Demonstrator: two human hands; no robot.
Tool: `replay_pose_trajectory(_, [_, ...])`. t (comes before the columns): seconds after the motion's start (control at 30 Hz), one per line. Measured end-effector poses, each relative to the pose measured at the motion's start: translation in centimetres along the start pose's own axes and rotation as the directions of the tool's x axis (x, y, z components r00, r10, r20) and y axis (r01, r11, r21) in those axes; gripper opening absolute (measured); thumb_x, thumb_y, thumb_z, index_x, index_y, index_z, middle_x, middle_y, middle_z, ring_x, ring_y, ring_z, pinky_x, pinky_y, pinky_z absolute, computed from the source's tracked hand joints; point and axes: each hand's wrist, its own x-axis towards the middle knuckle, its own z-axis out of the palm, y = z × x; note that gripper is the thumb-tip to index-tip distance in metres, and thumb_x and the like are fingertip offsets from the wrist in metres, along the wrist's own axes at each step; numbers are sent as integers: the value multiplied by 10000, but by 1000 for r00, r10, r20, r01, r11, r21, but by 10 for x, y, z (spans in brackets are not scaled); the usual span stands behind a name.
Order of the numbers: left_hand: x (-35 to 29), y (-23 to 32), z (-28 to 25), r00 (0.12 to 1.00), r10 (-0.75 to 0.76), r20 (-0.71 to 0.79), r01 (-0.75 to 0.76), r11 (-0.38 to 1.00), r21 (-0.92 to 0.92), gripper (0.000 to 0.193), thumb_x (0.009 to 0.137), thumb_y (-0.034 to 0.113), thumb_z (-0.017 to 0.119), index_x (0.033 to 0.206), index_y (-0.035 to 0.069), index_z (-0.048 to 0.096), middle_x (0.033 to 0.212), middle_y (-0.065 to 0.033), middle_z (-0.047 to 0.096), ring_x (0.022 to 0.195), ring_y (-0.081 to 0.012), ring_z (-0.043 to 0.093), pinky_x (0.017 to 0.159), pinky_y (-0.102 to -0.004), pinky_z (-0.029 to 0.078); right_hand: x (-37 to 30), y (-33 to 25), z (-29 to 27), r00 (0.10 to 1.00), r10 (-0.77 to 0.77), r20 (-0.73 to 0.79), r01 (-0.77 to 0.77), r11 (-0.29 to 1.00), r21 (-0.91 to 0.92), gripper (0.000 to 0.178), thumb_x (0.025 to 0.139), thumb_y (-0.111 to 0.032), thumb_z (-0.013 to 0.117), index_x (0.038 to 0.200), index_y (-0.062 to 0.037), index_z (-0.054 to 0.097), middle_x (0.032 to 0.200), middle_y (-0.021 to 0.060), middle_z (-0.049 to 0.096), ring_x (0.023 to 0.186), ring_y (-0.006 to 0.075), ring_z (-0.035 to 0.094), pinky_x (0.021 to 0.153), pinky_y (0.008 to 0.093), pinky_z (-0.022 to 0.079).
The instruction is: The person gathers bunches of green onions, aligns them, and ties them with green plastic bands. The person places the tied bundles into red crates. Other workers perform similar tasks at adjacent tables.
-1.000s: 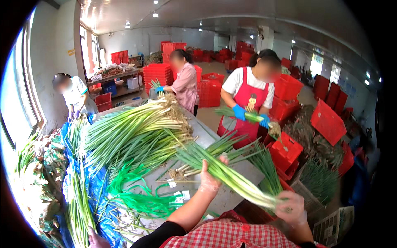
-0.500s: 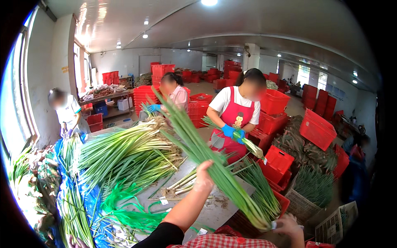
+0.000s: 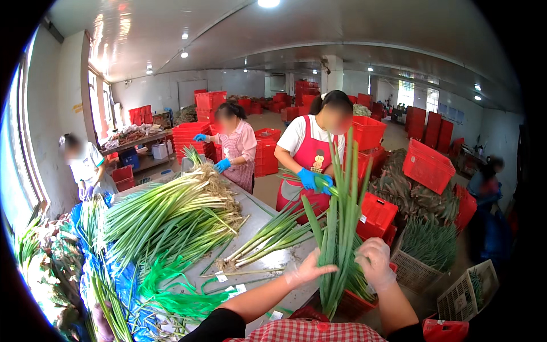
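A bunch of green onions (image 3: 336, 259) stands almost upright in front of me, its leaf tips spreading upward. My left hand (image 3: 310, 269) grips it from the left, thumb across the leaves and the other fingers hidden behind them. Just right of the bunch, my right hand (image 3: 378, 263), in a thin clear glove, has loosely bent fingers and nothing visible in them. Below and behind it, more green onions (image 3: 358, 279) lie in a red crate (image 3: 364, 305). A few loose green onions (image 3: 265, 242) rest on the metal table (image 3: 250, 205).
A large heap of green onions (image 3: 165, 216) covers the table's left, beside green netting (image 3: 176, 296) and blue plastic (image 3: 128, 285). Across the table a person in a red apron (image 3: 307, 148) holds green onions; two others work farther left. Crates (image 3: 430, 171) and baskets (image 3: 419, 273) stand at right.
The bunch has swung from a long slant to nearly upright. My right hand has come up from its root end to beside the leaves. The co-worker's bunch has turned.
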Motion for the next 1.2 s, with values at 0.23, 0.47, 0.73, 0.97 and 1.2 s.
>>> replay_pose_trajectory(0.23, [-17, 12, -19, 950, 177, 259, -280, 849, 448, 730, 681, 495, 755, 1223, 56, 539, 1228, -192, 496, 1139, -397, 441, 999, -451, 326, -37, 6, 11, 883, 199, 426, -408, 775, 483, 69, 778, -48, 656, 736, -32, 603, 693, 103, 636, 659, 280, 624, 625, 374, 494])
replay_pose_trajectory(0.47, [-16, 30, -36, 597, -214, 773, -542, 603, 585, 480, 657, 333, 731, 1055, 90, 618, 1068, -158, 585, 1013, -351, 530, 866, -452, 406, -37, 7, 9, 733, -126, 669, 69, 991, 111, 176, 790, -243, 670, 706, -102, 606, 596, 112, 566, 587, 318, 577, 540, 417, 449])
replay_pose_trajectory(0.73, [-29, -8, -46, 518, -395, 759, -358, 706, 611, 270, 792, 178, 552, 1030, 59, 596, 930, -207, 618, 843, -402, 599, 751, -449, 490, -42, 7, 6, 754, -202, 625, 164, 979, 119, 90, 792, -231, 623, 742, -160, 648, 628, 26, 595, 618, 229, 589, 587, 350, 419])
replay_pose_trajectory(0.97, [-14, 51, -43, 701, 62, 710, -485, 772, 411, 220, 624, 205, 761, 698, 46, 628, 1025, -120, 586, 1015, -308, 525, 817, -421, 443, -69, 31, -17, 850, -107, 516, 115, 993, 17, 46, 727, -195, 660, 723, -152, 645, 696, 32, 602, 689, 241, 578, 684, 385, 417])
replay_pose_trajectory(1.2, [-1, 63, -21, 639, 162, 752, -468, 858, 212, 174, 742, 150, 706, 790, 45, 577, 855, -106, 592, 777, -317, 579, 667, -422, 472, -77, 58, -14, 970, 190, 153, -224, 942, 249, 62, 710, -68, 665, 712, -34, 613, 708, 90, 586, 702, 284, 547, 676, 378, 422])
